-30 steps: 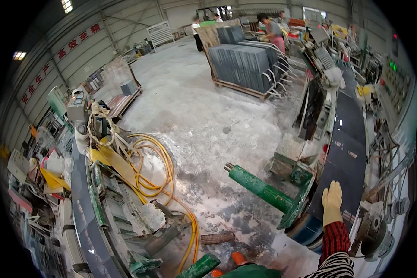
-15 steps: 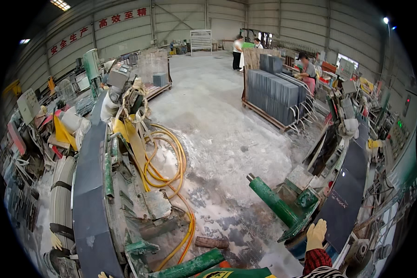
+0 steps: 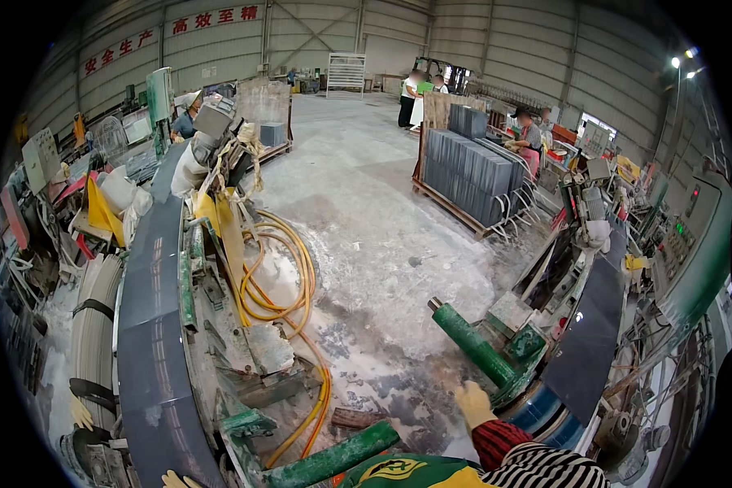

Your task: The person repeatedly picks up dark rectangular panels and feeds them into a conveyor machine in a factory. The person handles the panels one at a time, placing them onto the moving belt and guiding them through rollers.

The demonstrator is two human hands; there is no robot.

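My right hand [image 3: 473, 404], in a cream glove below a red checked cuff, hangs beside the blue roller [image 3: 541, 411] at the near end of the right conveyor. Nothing shows in it, and its fingers look loosely bent rather than closed. Dark slabs [image 3: 586, 350] lie on that conveyor. At the bottom edge, only the gloved fingers of my left hand [image 3: 179, 480] show. They are apart, at the near end of a row of dark grey slabs [image 3: 156, 350] on the left conveyor. The rest of that hand is cut off.
Green metal cylinders [image 3: 472, 342] jut between the conveyors. Yellow hoses [image 3: 305, 285] coil on the floor. A cream glove [image 3: 81, 412] lies beside strapped strips [image 3: 98, 325] at left. Stacked slabs [image 3: 472, 175] stand on a pallet; a person [image 3: 526, 142] works behind. A control cabinet [image 3: 695, 236] stands right.
My right hand has moved left, off the dark slab to beside the roller. More of my left hand's fingers show at the bottom edge. The view has shifted slightly; a person appears behind the left machine.
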